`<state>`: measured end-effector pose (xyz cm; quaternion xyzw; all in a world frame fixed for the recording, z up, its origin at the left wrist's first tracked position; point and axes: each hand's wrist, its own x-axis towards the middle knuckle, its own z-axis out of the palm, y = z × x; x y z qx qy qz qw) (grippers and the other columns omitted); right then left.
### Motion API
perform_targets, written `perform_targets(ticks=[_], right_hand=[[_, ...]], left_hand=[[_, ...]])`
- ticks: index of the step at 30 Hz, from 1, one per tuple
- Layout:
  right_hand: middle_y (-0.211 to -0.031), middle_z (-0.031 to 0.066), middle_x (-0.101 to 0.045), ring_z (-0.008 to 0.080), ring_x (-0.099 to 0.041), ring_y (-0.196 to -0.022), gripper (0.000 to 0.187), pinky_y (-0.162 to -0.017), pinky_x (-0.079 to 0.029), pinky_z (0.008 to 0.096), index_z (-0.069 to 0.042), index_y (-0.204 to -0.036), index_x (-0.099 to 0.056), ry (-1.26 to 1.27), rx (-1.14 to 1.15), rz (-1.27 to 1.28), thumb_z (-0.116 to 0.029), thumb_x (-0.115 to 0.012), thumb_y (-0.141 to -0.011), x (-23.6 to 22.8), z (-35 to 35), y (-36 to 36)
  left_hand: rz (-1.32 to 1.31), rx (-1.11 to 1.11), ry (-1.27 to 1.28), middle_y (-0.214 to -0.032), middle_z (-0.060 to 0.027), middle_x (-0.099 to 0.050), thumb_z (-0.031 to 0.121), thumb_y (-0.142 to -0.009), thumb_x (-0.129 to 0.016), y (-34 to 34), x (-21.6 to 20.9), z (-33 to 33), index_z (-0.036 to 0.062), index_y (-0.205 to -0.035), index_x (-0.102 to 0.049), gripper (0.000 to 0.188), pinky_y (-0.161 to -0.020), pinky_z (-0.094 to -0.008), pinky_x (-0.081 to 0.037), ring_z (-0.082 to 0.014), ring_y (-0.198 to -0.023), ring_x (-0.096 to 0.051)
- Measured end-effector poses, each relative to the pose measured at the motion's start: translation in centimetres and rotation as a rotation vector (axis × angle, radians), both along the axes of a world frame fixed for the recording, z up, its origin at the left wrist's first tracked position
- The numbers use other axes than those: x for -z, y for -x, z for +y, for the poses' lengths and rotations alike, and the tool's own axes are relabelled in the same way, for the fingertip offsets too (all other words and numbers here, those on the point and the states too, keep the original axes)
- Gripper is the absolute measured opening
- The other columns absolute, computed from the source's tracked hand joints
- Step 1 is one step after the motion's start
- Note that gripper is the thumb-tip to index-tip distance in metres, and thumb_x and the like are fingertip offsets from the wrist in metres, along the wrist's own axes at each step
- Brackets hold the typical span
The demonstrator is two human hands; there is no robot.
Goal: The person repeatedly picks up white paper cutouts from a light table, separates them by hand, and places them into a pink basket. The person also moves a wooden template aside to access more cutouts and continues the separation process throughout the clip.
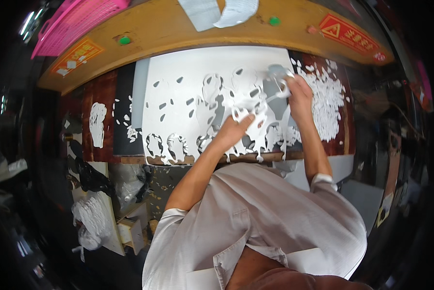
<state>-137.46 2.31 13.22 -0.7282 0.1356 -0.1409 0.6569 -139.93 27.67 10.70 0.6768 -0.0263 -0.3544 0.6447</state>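
A wide white sheet [173, 72] with many cut-out holes lies on the work surface. My left hand [234, 131] rests at its middle, closed on a torn, lacy part of the cut sheet, its thumb on top. At the sheet's right side my right hand [300, 92] is closed on a thin white offcut [282, 88] with loops in it; motion blurs this piece, so its outline is unclear. Between the hands, grey backing shows through gaps. Curved cut shapes line the sheet's near edge.
A heap of small white scraps [326, 101] lies right of the sheet, and a stack of white pieces [97, 124] at the left. A yellow machine beam [154, 24] with green buttons spans the back. A pink basket [76, 24] sits at the far left.
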Motion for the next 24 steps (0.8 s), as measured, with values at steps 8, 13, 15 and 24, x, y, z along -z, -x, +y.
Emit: perform_targets(ticks=[8,13,15,24], right_hand=[[-0.105,0.0047,-0.073,0.0136,-0.068,-0.094,0.02,-0.088,-0.054,0.0286,-0.001,-0.115,-0.071,-0.43,-0.132,0.109,-0.018,-0.062,-0.108,5.0,-1.5,-0.6],[-0.104,0.006,-0.074,0.014,-0.069,-0.09,0.018,-0.085,-0.056,0.0289,-0.002,-0.11,-0.07,-0.548,-0.292,0.186,-0.017,-0.061,-0.108,4.9,-3.3,0.6],[-0.103,0.0057,-0.074,0.0135,-0.069,-0.089,0.017,-0.083,-0.055,0.0279,-0.002,-0.109,-0.071,-0.572,-0.267,0.201,-0.016,-0.063,-0.106,4.9,-3.1,1.0],[-0.112,0.0113,-0.074,0.021,-0.072,-0.1,0.02,-0.091,-0.06,0.0366,0.0,-0.115,-0.069,-0.971,-0.027,0.094,-0.017,-0.063,-0.105,7.8,-6.0,1.4]], left_hand=[[-0.131,-0.313,0.064,-0.134,-0.0183,-0.068,0.039,-0.108,-0.066,-1.6,0.2,0.9,-0.0054,-0.144,-0.058,0.058,-0.105,-0.0359,-0.053,-0.0209,-0.12,-0.065],[-0.046,0.029,-0.069,-0.094,-0.0098,-0.071,0.049,-0.111,-0.056,-6.5,0.1,-3.5,-0.0043,-0.113,-0.069,0.055,-0.075,-0.0318,-0.059,-0.0166,-0.077,-0.068],[0.01,0.14,-0.145,-0.087,-0.0083,-0.068,0.049,-0.112,-0.054,-7.3,0.6,-6.1,-0.0021,-0.107,-0.068,0.053,-0.067,-0.0309,-0.057,-0.0159,-0.068,-0.065],[-0.05,-0.068,-0.082,-0.072,-0.0046,-0.063,0.037,-0.106,-0.061,-6.8,6.7,-6.9,0.0018,-0.085,-0.068,0.042,-0.054,-0.0298,-0.046,-0.0143,-0.057,-0.055]])
